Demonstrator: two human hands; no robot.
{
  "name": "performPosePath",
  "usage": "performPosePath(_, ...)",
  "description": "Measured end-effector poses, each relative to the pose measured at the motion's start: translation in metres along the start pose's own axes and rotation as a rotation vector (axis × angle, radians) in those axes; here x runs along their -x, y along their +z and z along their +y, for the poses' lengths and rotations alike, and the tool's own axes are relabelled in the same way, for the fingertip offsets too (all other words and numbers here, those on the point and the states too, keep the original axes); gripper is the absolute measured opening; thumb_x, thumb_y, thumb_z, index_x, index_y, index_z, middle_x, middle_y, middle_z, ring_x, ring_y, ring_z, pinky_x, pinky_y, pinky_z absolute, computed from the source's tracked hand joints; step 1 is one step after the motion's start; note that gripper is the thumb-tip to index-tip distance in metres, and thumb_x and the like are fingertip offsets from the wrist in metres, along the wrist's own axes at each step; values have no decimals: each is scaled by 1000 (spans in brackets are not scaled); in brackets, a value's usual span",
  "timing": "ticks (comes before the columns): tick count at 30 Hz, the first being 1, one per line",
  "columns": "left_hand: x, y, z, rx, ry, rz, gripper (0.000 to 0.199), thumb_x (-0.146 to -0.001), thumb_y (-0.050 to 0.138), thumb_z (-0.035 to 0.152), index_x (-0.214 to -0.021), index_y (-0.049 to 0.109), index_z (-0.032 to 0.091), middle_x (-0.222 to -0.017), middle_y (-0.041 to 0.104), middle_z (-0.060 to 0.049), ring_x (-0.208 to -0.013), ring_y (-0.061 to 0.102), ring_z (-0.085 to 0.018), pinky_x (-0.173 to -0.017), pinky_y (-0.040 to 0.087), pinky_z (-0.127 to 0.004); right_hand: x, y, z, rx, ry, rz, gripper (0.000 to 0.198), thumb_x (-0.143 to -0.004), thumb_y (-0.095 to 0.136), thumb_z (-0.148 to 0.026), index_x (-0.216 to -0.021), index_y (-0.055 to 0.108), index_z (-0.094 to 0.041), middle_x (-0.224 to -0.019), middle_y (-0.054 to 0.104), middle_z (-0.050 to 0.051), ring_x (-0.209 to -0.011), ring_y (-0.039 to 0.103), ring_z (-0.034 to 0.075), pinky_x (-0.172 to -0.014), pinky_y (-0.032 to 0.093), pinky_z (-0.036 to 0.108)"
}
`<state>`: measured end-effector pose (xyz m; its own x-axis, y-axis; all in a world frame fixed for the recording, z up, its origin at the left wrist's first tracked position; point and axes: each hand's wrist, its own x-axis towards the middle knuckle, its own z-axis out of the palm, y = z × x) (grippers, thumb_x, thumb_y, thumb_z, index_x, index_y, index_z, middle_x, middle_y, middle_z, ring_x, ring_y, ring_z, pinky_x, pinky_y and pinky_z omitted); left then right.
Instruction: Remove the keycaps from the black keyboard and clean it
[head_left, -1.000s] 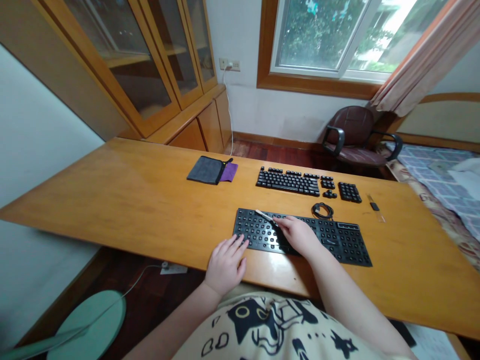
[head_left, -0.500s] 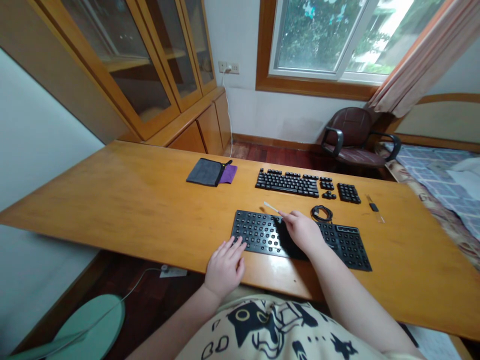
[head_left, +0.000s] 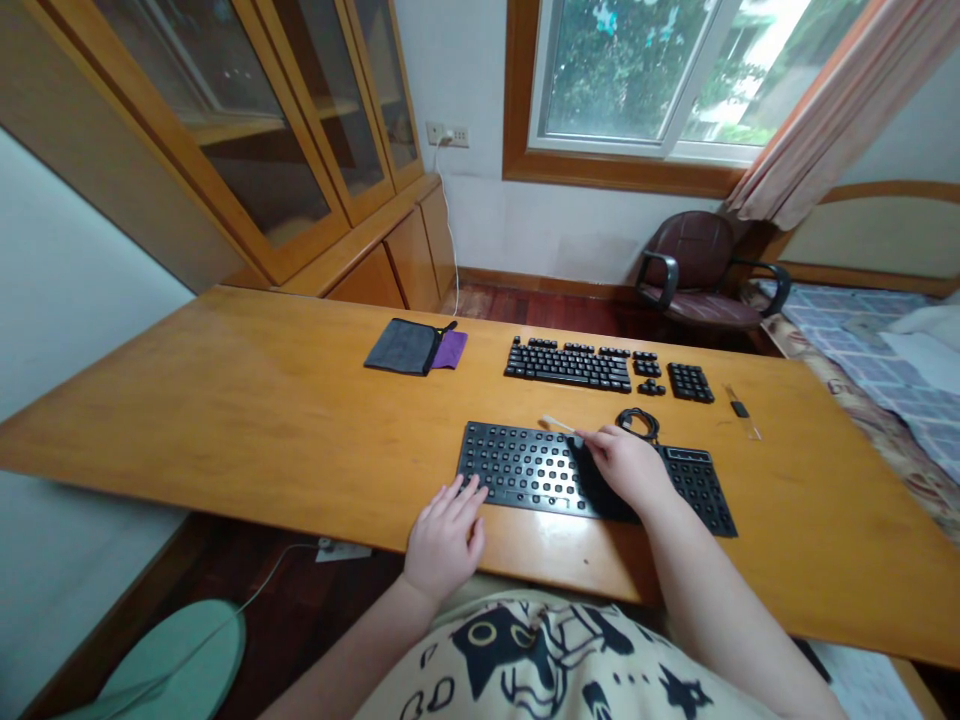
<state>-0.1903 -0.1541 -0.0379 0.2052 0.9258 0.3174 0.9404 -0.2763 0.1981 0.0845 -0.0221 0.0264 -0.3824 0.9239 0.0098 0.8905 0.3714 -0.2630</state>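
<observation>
Rightward since before — right hand, thin stick seemingly pinched, over keyboard base.

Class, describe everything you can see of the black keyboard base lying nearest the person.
The keyboard base is a flat black plastic-looking slab lying near the front edge of the wooden table. Its keycaps are off, leaving rows of small pale-centred switches; a separate number-pad block sits at its right end. The left hand touches its front left corner with its fingertips. The right hand rests over its middle, holding a thin white stick over its far edge.
</observation>
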Motion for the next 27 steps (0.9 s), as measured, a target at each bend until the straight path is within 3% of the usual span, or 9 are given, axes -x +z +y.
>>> performPosePath(4, 0, 1, 0, -13, -1, -2, 39, -85, 46, 23, -122, 58, 21, -130, 56, -2, -122, 50, -25, -100, 43, -41, 4, 1, 6, -96, -101, -79, 29, -89, 46, -30, -107, 68, -33, -93, 69, 1, -81, 62, 15, -70, 46, 23)
performPosePath(9, 0, 1, 0, -18, 1, 4, 39, -84, 46, 23, -121, 58, 20, -130, 56, -3, -121, 51, -25, -99, 44, -41, 8, -1, 14, -32, 33, 48, 31, -90, 44, -28, -111, 67, -30, -91, 68, 3, -80, 63, 16, -68, 47, 25)
performPosePath(12, 0, 1, 0, -14, 7, 2, 39, -84, 47, 23, -121, 58, 20, -129, 57, -4, -121, 51, -26, -98, 44, -41, 12, -3, 22, -104, -63, -31, 28, -88, 47, -29, -106, 69, -32, -93, 68, 1, -82, 63, 16, -70, 48, 25)
performPosePath(17, 0, 2, -1, -5, 7, -2, 40, -84, 47, 23, -122, 57, 20, -130, 56, -4, -122, 50, -26, -99, 44, -42, 21, -6, 41, 27, 180, 186, 31, -89, 45, -30, -111, 67, -30, -96, 68, 4, -82, 64, 19, -64, 49, 27)
performPosePath(21, 1, 2, -2, -14, 9, -4, 40, -84, 46, 23, -123, 57, 21, -130, 56, -3, -122, 50, -25, -99, 45, -41, 26, -7, 52, -93, -37, 20, 27, -87, 49, -30, -106, 69, -33, -97, 68, 0, -87, 64, 16, -74, 49, 25)
performPosePath(25, 1, 3, -2, -15, 7, -7, 40, -84, 46, 23, -123, 57, 21, -129, 57, -4, -122, 50, -25, -99, 45, -42, 29, -8, 57, -19, 101, 108, 29, -88, 46, -29, -105, 70, -30, -95, 69, 3, -82, 64, 17, -69, 50, 27)
performPosePath(27, 1, 3, -2, -20, 8, -9, 40, -85, 46, 23, -123, 58, 21, -129, 57, -4, -122, 50, -25, -99, 45, -42, 30, -8, 60, -66, 33, 51, 28, -88, 47, -29, -104, 70, -30, -93, 69, 3, -82, 64, 17, -70, 50, 26)
